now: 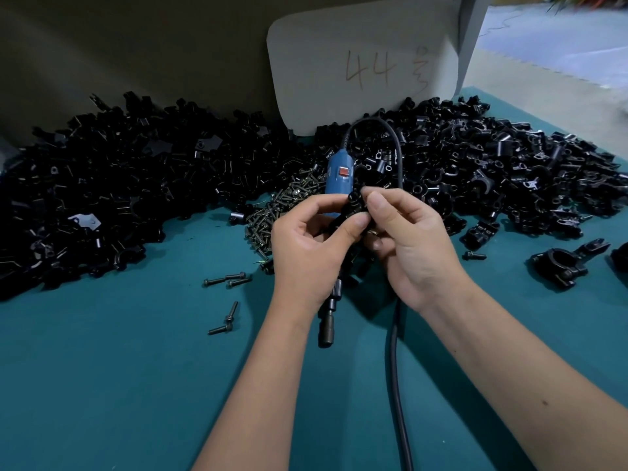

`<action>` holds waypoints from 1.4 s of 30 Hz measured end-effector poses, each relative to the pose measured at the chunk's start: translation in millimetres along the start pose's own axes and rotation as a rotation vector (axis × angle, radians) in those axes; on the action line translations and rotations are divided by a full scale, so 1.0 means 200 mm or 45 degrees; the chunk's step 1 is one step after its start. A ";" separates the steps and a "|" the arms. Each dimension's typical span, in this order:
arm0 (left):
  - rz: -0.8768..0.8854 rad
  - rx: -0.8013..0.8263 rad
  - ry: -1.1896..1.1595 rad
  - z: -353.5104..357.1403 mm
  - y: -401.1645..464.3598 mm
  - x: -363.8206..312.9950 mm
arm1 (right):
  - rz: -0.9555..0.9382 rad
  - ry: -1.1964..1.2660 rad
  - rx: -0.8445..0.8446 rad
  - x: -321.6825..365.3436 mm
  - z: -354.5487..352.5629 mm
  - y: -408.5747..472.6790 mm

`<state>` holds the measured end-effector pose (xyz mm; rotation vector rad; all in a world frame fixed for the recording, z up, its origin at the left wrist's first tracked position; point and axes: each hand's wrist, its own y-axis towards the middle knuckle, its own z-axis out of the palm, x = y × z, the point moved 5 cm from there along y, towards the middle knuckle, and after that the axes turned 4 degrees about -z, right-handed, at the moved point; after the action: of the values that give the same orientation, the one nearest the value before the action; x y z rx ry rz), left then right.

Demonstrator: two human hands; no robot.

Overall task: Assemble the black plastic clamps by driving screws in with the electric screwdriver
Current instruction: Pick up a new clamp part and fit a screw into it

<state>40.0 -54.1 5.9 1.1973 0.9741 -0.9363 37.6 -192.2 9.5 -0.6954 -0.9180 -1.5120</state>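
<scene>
Far out to the left of your left hand (307, 248) a broad heap of loose clamp parts (102, 185) lies banked against the back wall. Nearer that hand, just off its knuckles, a few loose screws (228, 279) lie scattered on the teal mat (119, 385), most with their long axes running roughly left to right, one pair lower down standing more nearly toward you. Beyond your left fingers sits a small mound of screws (275, 212), touching the edge of the black heap.

Your left hand is curled, thumb and fingers pinching the black clamp (353, 212) that you hold up between both hands. Your right hand (407, 246) meets it from the other side, thumb and forefinger pinched on the clamp's upper end. The clamp's long axis runs up and away from you, tilted slightly left at its lower end; its round open end faces up toward the camera. How the rest of it sits is hidden by your fingers.

Under both hands lies the electric screwdriver (339, 178), its long axis running away from you: blue body with a red switch beyond your fingertips, black bit end (327, 329) pointing back toward you below your left wrist. Its cable (396, 351) loops over behind the blue body and returns past your right wrist.

Behind your hands a card marked "44" (363, 69) leans on the wall. Right of your right hand spreads a second heap of parts (492, 164), and nearer you, well clear of that hand, an assembled clamp (565, 263) lies with one loose screw (475, 255) beside it.
</scene>
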 end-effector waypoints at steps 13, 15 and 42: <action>-0.026 -0.005 0.005 0.01 -0.01 0.00 | 0.046 0.048 -0.041 -0.02 0.03 0.01; -0.030 -0.007 -0.024 0.01 -0.01 -0.01 | 0.051 0.134 0.007 -0.02 0.04 0.00; -0.011 -0.009 -0.129 0.00 -0.01 0.00 | 0.048 0.001 0.038 -0.01 0.02 0.01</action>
<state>37.6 -53.5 4.8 1.1300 0.9013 -0.9900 40.0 -187.5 11.1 -0.6866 -0.9201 -1.4624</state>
